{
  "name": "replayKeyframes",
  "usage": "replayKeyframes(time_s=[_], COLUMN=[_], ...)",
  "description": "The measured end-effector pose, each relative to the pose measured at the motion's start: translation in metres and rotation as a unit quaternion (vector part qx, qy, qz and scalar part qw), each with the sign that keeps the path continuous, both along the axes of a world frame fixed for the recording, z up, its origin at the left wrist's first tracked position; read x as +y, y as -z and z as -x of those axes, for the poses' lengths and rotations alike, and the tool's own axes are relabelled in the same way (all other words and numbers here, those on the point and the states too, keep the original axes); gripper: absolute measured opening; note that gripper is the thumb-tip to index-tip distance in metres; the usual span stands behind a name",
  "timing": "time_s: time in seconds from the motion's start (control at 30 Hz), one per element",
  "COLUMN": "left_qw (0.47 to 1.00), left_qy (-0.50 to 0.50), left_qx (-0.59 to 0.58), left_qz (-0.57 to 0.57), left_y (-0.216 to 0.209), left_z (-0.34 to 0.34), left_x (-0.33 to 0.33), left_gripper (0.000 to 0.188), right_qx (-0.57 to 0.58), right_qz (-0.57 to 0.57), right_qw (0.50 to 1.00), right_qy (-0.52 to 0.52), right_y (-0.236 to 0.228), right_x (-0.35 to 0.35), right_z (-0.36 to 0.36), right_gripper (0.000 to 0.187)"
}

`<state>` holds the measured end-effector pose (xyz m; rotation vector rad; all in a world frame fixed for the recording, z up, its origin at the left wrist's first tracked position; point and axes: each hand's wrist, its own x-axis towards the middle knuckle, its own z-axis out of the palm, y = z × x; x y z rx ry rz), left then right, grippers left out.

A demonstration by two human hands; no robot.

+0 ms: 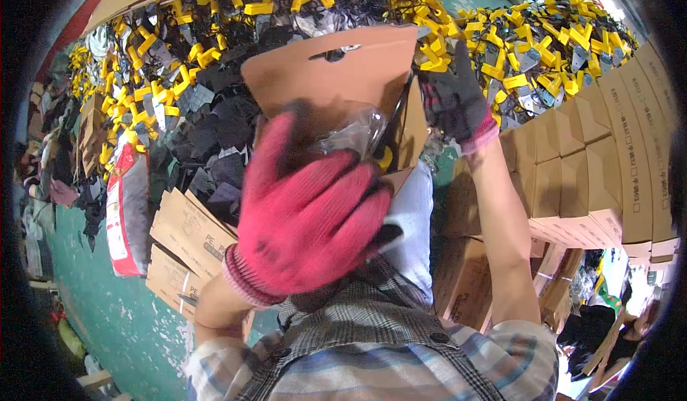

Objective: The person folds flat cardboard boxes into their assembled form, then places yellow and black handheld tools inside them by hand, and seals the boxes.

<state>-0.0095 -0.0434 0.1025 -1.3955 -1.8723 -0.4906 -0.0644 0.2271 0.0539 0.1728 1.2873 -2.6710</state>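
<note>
A brown cardboard box (336,68) stands open in front of me, its tall flap with a slotted handle raised at the back. Inside lie a crumpled clear plastic bag (361,135) and a bit of something yellow (385,159). My left hand (308,218), in a red knitted glove, is over the near left side of the box, thumb spread from the fingers; it hides much of the opening. My right hand (461,104), its glove dark with a pink cuff, is just right of the box, fingers apart. Nothing shows in either hand.
Heaps of yellow-handled grey metal parts with black cords (529,50) spread behind and to both sides. Cartons (565,158) are stacked at right. At left are flat cartons (189,233) and a red and white sack (129,215) on the green floor (86,286). Another person (619,336) is at lower right.
</note>
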Motion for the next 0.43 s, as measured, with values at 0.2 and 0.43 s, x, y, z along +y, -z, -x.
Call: replayKeyframes(time_s=[0.2, 0.43], left_qw=[0.922, 0.811], left_qy=[-0.065, 0.002], left_qx=[-0.259, -0.311], left_qz=[0.28, 0.496], left_y=[-0.026, -0.051], left_z=[0.029, 0.059], left_x=[0.019, 0.036], left_gripper=[0.065, 0.065], right_qx=[0.26, 0.255], right_qz=[0.197, -0.165], right_qw=[0.94, 0.953], right_qy=[-0.104, 0.009], right_y=[-0.046, -0.121], right_x=[0.033, -0.023], right_z=[0.009, -0.017], right_gripper=[0.049, 0.045])
